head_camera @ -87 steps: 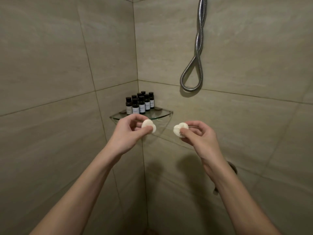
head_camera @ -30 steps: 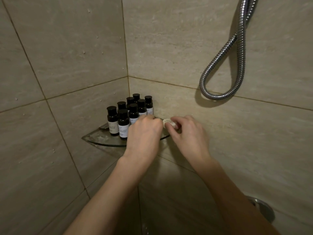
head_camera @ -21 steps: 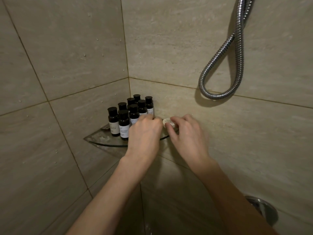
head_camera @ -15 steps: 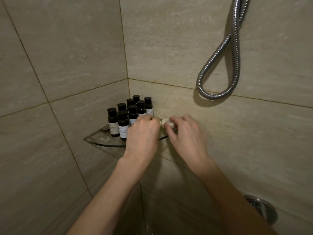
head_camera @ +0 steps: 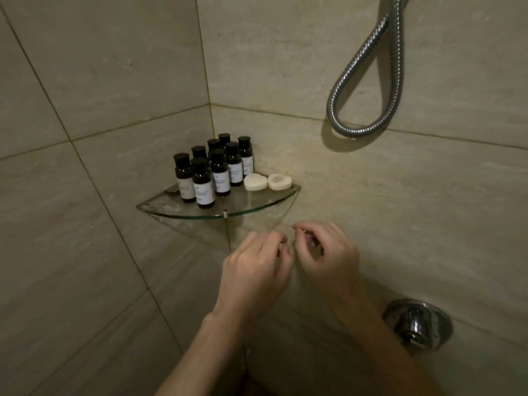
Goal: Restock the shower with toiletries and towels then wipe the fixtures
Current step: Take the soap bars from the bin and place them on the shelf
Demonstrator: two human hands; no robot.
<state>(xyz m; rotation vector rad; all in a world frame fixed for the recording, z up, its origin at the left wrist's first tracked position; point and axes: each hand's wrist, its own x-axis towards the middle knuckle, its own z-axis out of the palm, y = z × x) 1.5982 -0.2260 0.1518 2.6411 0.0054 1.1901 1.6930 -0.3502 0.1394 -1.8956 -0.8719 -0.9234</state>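
Observation:
Two small round white soaps lie side by side on the glass corner shelf point(head_camera: 183, 212), the left soap point(head_camera: 255, 182) touching the right soap point(head_camera: 279, 181). Several small dark toiletry bottles point(head_camera: 213, 172) with white labels stand behind them in the corner. My left hand point(head_camera: 254, 270) and my right hand point(head_camera: 325, 254) hang below the shelf's front edge, close together, fingers loosely curled and holding nothing. No towel is in view.
A chrome shower hose point(head_camera: 368, 81) loops down the right wall above the shelf. A round chrome valve fitting point(head_camera: 417, 324) sits low on the right wall, beside my right forearm. Beige tiled walls meet in the corner behind the shelf.
Both hands set the soaps on the shelf, let go and dropped back below its edge. Earlier each hand pinched one soap.

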